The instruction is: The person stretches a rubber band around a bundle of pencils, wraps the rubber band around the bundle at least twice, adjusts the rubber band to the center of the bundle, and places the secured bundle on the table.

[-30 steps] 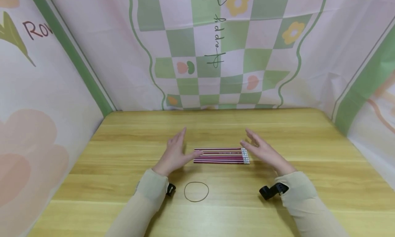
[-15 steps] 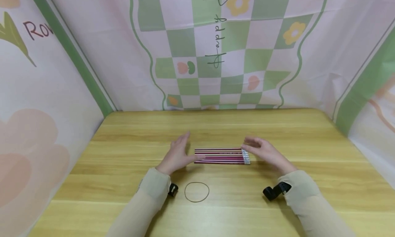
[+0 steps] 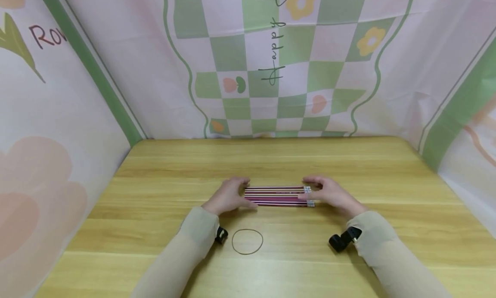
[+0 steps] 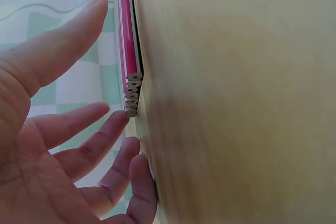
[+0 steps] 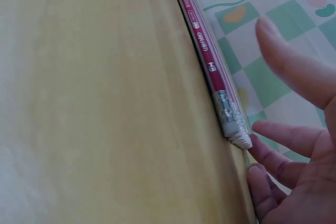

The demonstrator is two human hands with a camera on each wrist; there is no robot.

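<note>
A flat row of several striped pencils (image 3: 276,197) lies side by side on the table. My left hand (image 3: 227,196) is at their left, unsharpened ends, with thumb and fingers spread apart. In the left wrist view a fingertip (image 4: 125,116) is at or very near the pencil ends (image 4: 133,95), while the thumb stands off them. My right hand (image 3: 330,195) is around the eraser ends at the right, thumb nearer me and fingers beyond. The right wrist view has white erasers (image 5: 239,136) close to the fingers, with the thumb (image 5: 294,66) raised away.
A thin rubber band (image 3: 232,243) lies in a loop on the wooden table (image 3: 294,263), nearer me than the pencils. Printed cloth (image 3: 290,82) hangs behind the table and at both sides. A black camera (image 3: 341,241) is strapped at the right wrist.
Both hands have come down closer to the pencils. The left fingers moved nearer the left ends, and the right thumb now reaches over the eraser ends. The rubber band stays put.
</note>
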